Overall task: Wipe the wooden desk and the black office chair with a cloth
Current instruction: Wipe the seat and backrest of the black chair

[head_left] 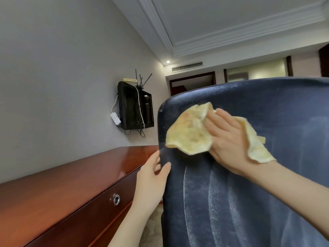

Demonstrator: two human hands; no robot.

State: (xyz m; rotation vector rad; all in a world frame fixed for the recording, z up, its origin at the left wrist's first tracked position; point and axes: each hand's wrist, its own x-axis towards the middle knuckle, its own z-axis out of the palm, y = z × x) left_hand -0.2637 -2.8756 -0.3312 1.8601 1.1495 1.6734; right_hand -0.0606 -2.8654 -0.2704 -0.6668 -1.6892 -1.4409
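My right hand (229,139) presses the cloth (192,134) flat-fingered against the chair (249,202) back. My left hand (153,179) grasps the chair's edge, beside the desk (62,189).

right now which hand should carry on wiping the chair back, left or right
Right. The right hand already presses the yellow cloth flat on the chair back, with dusty streaks just below it. The left hand grips the chair's side edge, steadying it.
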